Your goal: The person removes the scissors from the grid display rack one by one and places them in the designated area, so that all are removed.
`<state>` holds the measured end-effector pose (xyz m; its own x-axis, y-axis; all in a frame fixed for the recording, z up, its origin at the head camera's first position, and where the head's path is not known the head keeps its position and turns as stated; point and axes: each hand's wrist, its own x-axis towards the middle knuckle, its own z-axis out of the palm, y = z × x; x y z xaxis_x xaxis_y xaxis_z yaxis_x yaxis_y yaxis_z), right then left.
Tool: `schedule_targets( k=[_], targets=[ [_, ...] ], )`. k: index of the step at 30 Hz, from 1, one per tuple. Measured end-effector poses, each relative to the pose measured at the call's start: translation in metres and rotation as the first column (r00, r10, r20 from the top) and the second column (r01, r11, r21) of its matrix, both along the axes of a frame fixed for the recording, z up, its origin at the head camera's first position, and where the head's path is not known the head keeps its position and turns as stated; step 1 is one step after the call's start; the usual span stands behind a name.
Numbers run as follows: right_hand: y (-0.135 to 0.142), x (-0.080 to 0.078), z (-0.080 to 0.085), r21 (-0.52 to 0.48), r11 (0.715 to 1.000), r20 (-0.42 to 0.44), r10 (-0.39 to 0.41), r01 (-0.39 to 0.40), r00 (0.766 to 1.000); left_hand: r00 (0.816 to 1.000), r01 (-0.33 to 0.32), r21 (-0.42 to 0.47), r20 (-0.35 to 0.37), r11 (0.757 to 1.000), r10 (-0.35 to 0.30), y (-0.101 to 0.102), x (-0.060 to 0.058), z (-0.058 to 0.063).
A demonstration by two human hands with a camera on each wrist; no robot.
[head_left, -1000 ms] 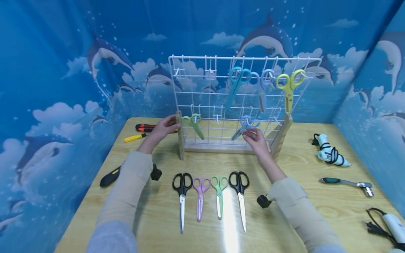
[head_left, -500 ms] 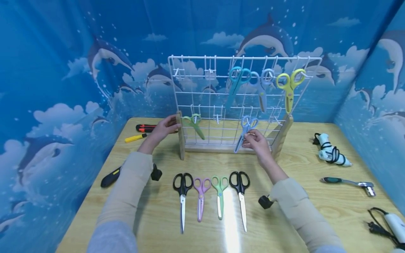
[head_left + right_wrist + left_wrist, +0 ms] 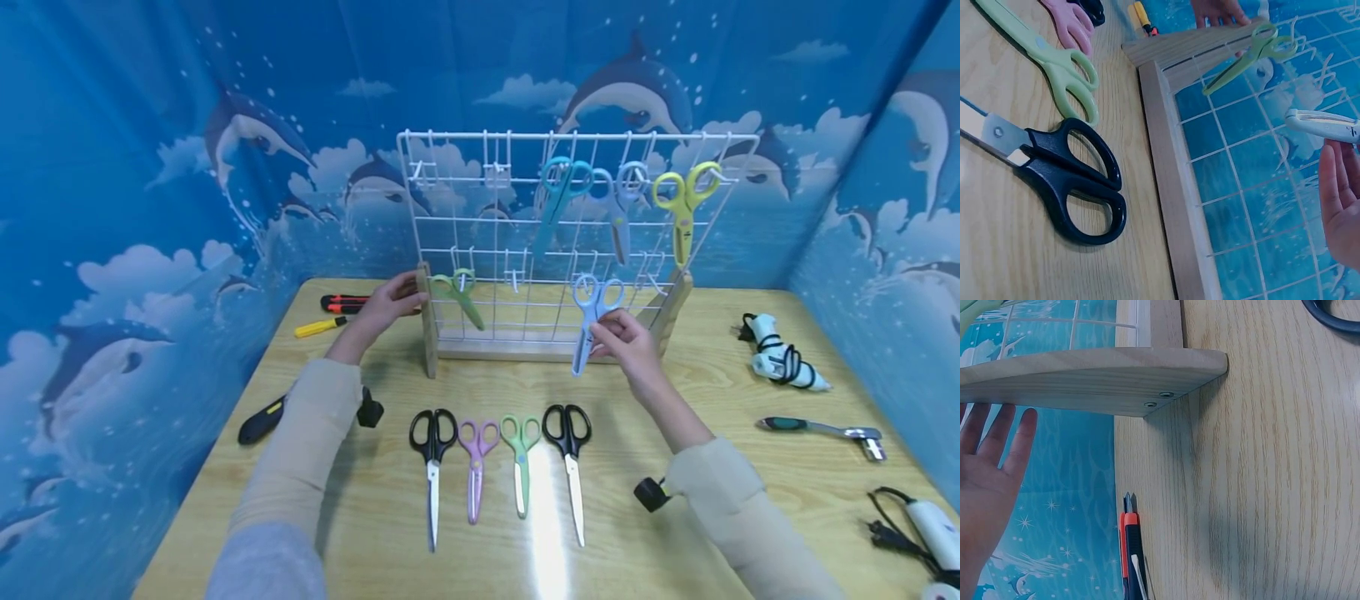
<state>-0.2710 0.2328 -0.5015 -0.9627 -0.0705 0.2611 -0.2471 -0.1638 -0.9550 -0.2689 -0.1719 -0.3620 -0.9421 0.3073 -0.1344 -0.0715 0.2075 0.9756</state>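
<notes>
In the head view my right hand (image 3: pixel 630 342) pinches a pair of light-blue scissors (image 3: pixel 587 329) by the blades, handle rings up, in front of the rack's lower row. Those rings overlap a hook there. The right wrist view shows the blade end (image 3: pixel 1319 125) above the fingers. My left hand (image 3: pixel 387 304) holds the wooden side panel (image 3: pixel 1104 381) of the white wire rack (image 3: pixel 495 333), fingers reaching its edge. Green scissors (image 3: pixel 468 307) hang beside it. Teal (image 3: pixel 557 204), lavender (image 3: pixel 619 221) and yellow scissors (image 3: pixel 683 217) hang on the upper row.
On the table in front lie two black-handled scissors (image 3: pixel 432 446) (image 3: pixel 572 450), with pink (image 3: pixel 475 475) and green scissors (image 3: pixel 521 467) between them. Cutters (image 3: pixel 345 303) and a yellow-handled tool (image 3: pixel 318 327) lie left; a glue gun (image 3: pixel 783 354) and ratchet (image 3: pixel 825 432) right.
My right hand has drawn the light-blue scissors forward and slightly right, and they have swung to a more upright angle. The left hand stays at the rack's side panel.
</notes>
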Motion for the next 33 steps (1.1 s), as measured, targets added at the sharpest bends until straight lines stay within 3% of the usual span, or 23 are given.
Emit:
schedule_targets(
  k=[7, 14, 19, 24, 28, 33],
  targets=[
    [0.022, 0.036, -0.003, 0.090, 0.996, 0.024, -0.012, 0.010, 1.000, 1.000, -0.026, -0.015, -0.015, 1.000, 0.026, -0.002, -0.010, -0.013],
    [0.038, 0.090, -0.004, 0.173, 0.985, 0.172, -0.036, 0.005, 0.984, 0.999, -0.021, -0.006, -0.025, 1.000, 0.021, -0.004, -0.010, -0.012],
    [0.040, 0.121, 0.005, 0.276, 0.960, 0.322, -0.052, -0.041, 0.945, 1.000, -0.011, 0.003, -0.008, 1.000, 0.011, -0.002, -0.003, -0.003],
    [0.030, 0.147, 0.035, 0.379, 0.913, 0.457, -0.043, -0.151, 0.888, 1.000, -0.007, -0.009, -0.010, 1.000, 0.007, 0.001, 0.002, 0.003],
    [0.020, 0.158, 0.051, 0.451, 0.871, 0.505, -0.068, -0.196, 0.861, 1.000, -0.011, -0.008, -0.013, 1.000, 0.011, 0.001, 0.003, 0.003],
    [0.015, 0.162, 0.048, 0.502, 0.836, 0.522, -0.087, -0.223, 0.849, 1.000, 0.002, 0.012, -0.017, 1.000, -0.001, 0.001, 0.004, 0.002]
  ],
)
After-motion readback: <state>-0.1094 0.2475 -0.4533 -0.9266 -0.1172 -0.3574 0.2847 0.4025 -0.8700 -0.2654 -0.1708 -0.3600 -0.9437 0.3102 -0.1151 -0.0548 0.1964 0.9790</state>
